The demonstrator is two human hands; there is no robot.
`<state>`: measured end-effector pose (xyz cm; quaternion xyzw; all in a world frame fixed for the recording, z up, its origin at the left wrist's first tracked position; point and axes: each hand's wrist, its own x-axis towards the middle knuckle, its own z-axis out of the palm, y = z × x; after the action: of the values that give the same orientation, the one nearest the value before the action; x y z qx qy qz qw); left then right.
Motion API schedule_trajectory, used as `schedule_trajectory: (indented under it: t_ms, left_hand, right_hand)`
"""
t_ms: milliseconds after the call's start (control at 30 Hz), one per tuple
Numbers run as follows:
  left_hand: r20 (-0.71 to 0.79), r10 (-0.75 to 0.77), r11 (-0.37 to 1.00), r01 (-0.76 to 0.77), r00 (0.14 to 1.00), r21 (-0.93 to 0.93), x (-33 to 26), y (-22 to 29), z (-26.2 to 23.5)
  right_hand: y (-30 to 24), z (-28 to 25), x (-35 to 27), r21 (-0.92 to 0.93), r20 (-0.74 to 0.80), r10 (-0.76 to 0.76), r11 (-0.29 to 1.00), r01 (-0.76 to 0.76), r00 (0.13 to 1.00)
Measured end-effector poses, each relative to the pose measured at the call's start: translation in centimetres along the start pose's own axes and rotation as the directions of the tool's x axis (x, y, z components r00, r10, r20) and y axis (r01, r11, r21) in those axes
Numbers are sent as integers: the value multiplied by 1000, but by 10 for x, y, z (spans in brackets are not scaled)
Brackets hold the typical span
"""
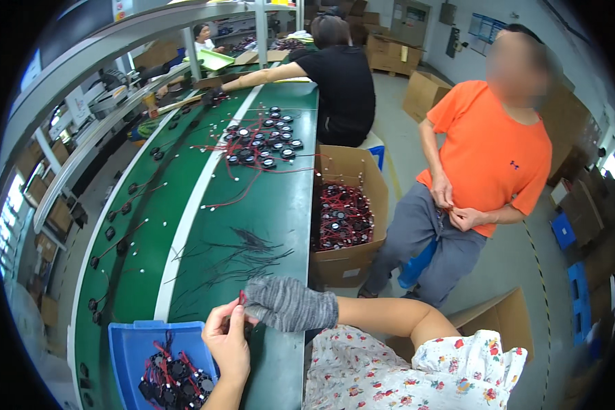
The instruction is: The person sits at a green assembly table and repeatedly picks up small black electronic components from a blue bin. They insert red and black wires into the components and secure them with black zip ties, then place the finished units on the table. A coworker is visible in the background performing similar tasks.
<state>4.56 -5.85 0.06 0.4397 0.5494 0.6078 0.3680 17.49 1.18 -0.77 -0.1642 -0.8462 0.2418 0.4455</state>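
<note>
Over the near edge of the green bench, my two hands meet. My left hand [229, 342], bare, pinches with thumb and forefinger at a short bit of red wire [242, 296]. Against it, my right hand [283, 304] in a grey knitted glove has its fingers curled in at the same wire; what lies inside the glove is hidden. Below my left hand a blue bin [119, 348] holds small black fans [178, 383] with red leads. Just beyond my hands, thin black cable ties [242, 253] lie loose on the bench.
More wired fans [263, 140] lie further up the bench [280, 212]. Fans are spaced along the green belt [133, 273] on the left. Beside the bench a cardboard box [348, 263] is full of fans. A person in orange [488, 157] stands right; another in black [342, 89] sits ahead.
</note>
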Motion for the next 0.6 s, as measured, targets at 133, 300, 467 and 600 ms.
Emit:
schedule_trajectory:
  t_ms: [133,300,467,600]
  left_hand:
    - [-22,25,1000,-25,999,-13,-1,1,-7]
    - [-42,79,996,-80,996,-37,1,-1,-7]
    - [87,330,916,-341,940,213,-1,3,-7]
    - [169,356,895,-387,919,223,-2,13,-4]
  right_hand:
    - [0,3,3,-200,118,-1,979,24,993]
    - [8,20,-9,501,-46,344,820,-276,938]
    - [1,-3,-10,670,725,308,-107,-734,616]
    - [4,-2,-20,704,697,277,-87,-705,662]
